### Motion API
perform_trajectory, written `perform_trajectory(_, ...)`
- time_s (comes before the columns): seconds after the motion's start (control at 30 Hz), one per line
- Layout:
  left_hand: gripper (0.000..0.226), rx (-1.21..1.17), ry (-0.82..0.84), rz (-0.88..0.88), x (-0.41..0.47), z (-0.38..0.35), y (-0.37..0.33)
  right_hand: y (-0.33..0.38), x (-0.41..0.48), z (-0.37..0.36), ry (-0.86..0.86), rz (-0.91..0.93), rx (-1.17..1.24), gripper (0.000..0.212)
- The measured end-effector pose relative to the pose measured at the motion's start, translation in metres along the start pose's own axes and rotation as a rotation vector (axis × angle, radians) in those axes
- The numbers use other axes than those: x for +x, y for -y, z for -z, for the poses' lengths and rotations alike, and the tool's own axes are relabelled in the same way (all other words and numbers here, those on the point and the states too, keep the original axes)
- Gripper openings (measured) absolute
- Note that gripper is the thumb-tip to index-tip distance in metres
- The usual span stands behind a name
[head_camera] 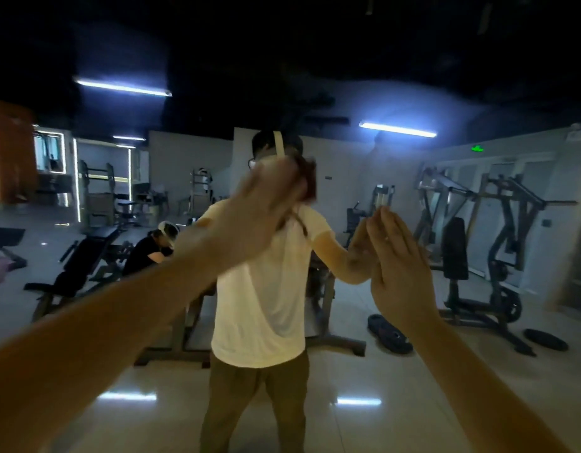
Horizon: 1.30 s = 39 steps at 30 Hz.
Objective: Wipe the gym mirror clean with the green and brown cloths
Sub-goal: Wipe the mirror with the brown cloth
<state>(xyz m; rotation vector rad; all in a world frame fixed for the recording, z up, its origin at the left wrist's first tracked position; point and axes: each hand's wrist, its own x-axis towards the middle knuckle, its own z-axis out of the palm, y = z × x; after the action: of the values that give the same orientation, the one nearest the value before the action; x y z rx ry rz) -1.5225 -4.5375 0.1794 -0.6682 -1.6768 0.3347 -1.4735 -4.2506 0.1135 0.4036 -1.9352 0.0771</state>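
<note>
**Mirror wipe at head height: brown cloth in use**

- Right hand [400,266]: flat, fingers straight, palm against the gym mirror [348,387], meeting its own reflection. Holds nothing.
- Left hand [266,207]: raised and motion-blurred, on the brown cloth [308,183]. Whether the fingers curl round it cannot be told.
- Brown cloth: bunched against the glass, a tail hanging below.
- Green cloth: not in view.
- Method, as judged: spread the cloth flat, press evenly, overlap strokes, work downward, then wipe off the print left by the right palm.
- Reflected behind: gym machines [498,243].
</note>
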Motion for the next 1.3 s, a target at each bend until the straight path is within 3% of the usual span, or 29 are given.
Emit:
perform_trajectory(0.03, 0.069, 0.073, -0.058, 0.126, 0.025, 0.005, 0.024, -0.004, 0.003, 0.005, -0.007, 0.015, 0.010, 0.063)
perform_trajectory(0.1, 0.067, -0.006, -0.181, 0.443, 0.057, 0.020, 0.036, -0.014, 0.010, 0.014, -0.026, 0.059, 0.030, 0.067)
perform_trajectory(0.17, 0.066, -0.091, -0.223, 0.608, 0.077, 0.018, 0.010, -0.028, 0.017, 0.015, -0.071, 0.091, 0.031, 0.051)
perform_trajectory(0.23, 0.063, -0.105, -0.184, 0.528, 0.081, 0.004, -0.043, -0.043, 0.026, 0.012, -0.129, 0.078, 0.039, 0.060)
perform_trajectory(0.33, 0.072, -0.125, 0.009, 0.169, 0.050, -0.021, -0.126, -0.060, 0.040, 0.006, -0.170, 0.019, 0.010, 0.085)
perform_trajectory(0.4, 0.074, -0.133, 0.122, -0.068, 0.025, -0.024, -0.148, -0.062, 0.048, 0.006, -0.164, -0.002, 0.000, 0.068)
perform_trajectory(0.5, 0.078, 0.009, 0.173, -0.338, 0.029, 0.001, -0.111, -0.061, 0.062, 0.008, -0.155, 0.015, -0.011, 0.062)
perform_trajectory(0.57, 0.067, -0.031, 0.129, -0.270, 0.057, 0.021, -0.060, -0.065, 0.071, 0.005, -0.157, 0.026, -0.055, 0.062)
perform_trajectory(0.63, 0.053, -0.054, 0.056, 0.053, 0.086, 0.038, 0.005, -0.068, 0.074, -0.004, -0.164, 0.010, -0.088, 0.062)
perform_trajectory(0.7, 0.072, 0.060, -0.052, 0.375, 0.110, 0.039, 0.057, -0.068, 0.073, -0.010, -0.188, 0.010, -0.089, 0.062)
perform_trajectory(0.8, 0.074, -0.015, -0.260, 0.574, 0.145, 0.026, 0.039, -0.070, 0.073, -0.011, -0.233, 0.032, -0.057, 0.061)
perform_trajectory(0.87, 0.074, -0.056, -0.301, 0.497, 0.155, 0.009, -0.019, -0.072, 0.074, -0.008, -0.253, 0.061, 0.010, 0.057)
perform_trajectory(0.93, 0.071, -0.107, -0.251, 0.303, 0.150, -0.009, -0.078, -0.075, 0.077, 0.000, -0.275, 0.044, 0.182, 0.052)
perform_trajectory(1.03, 0.067, -0.167, -0.103, 0.049, 0.125, -0.020, -0.119, -0.067, 0.088, 0.030, -0.347, -0.177, 0.571, 0.049)
perform_trajectory(1.1, 0.069, -0.063, 0.011, -0.146, 0.115, -0.015, -0.110, -0.058, 0.099, 0.048, -0.419, -0.231, 0.548, 0.034)
perform_trajectory(1.13, 0.069, -0.029, 0.011, -0.208, 0.115, -0.012, -0.094, -0.056, 0.106, 0.052, -0.418, -0.230, 0.483, 0.038)
perform_trajectory(1.17, 0.067, -0.032, -0.014, -0.204, 0.119, -0.005, -0.073, -0.056, 0.112, 0.054, -0.380, -0.226, 0.394, 0.048)
perform_trajectory(1.23, 0.066, -0.014, -0.090, -0.034, 0.134, 0.010, -0.022, -0.066, 0.119, 0.051, -0.281, -0.193, 0.174, 0.065)
perform_trajectory(1.3, 0.073, 0.067, -0.131, 0.153, 0.152, 0.025, 0.022, -0.078, 0.116, 0.040, -0.207, -0.149, 0.010, 0.066)
